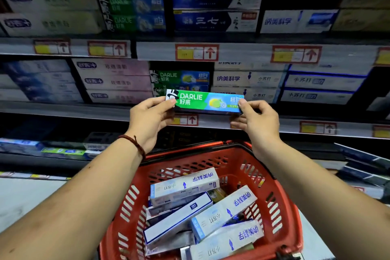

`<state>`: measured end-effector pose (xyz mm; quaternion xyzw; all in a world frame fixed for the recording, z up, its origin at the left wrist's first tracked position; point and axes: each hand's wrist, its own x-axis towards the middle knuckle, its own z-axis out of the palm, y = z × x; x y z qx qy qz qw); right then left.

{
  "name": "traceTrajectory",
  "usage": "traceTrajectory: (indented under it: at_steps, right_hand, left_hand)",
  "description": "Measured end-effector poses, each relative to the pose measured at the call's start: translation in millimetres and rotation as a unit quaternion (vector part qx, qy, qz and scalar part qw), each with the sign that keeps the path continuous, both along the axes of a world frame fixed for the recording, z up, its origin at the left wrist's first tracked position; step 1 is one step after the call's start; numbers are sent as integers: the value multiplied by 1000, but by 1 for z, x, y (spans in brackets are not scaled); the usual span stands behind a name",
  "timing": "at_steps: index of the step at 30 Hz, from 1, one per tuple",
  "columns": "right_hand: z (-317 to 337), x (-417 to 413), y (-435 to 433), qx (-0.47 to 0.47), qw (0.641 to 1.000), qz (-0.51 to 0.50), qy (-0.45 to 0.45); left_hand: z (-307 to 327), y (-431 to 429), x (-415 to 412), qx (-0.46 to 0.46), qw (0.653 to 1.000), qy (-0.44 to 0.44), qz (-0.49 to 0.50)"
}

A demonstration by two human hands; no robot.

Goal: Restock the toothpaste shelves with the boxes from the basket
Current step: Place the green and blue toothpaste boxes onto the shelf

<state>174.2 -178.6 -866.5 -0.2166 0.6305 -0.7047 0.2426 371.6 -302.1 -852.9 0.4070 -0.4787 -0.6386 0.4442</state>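
Both hands hold one green-and-blue Darlie toothpaste box [205, 102] level and face-out in front of the middle shelf [63, 110]: left hand [150, 121] pinches the left end between thumb and fingers, right hand [256, 120] pinches the right end the same way. The box sits just in front of a short stack of matching Darlie boxes [179, 79] on that shelf, between pink-white boxes [115, 81] to the left and white Chinese-labelled boxes [247, 82] to the right. Below the arms, the red plastic basket [280, 202] holds a loose pile of white-and-blue toothpaste boxes [223, 210] lying at mixed angles; a dark beaded bracelet [135, 143] is on the left wrist.
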Motion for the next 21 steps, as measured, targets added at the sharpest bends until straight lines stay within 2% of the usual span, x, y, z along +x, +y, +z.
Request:
traceTrajectory:
  at_steps: [2, 5, 8, 14, 21]
  right_hand:
    - [7, 4, -9, 11, 998, -22, 52]
    - [9, 5, -28, 0, 997, -20, 79]
    - [19, 15, -41, -1, 993, -27, 115]
    - [25, 15, -66, 19, 979, -12, 200]
    - [33, 12, -91, 24, 979, -1, 204]
  left_hand:
    - [-1, -5, 0, -26, 999, -4, 43]
    - [-12, -15, 1, -80, 992, -47, 87]
    - [-11, -21, 3, -109, 986, -79, 102]
    - [-4, -51, -1, -159, 978, -74, 112]
    - [-3, -82, -15, -180, 968, -70, 160]
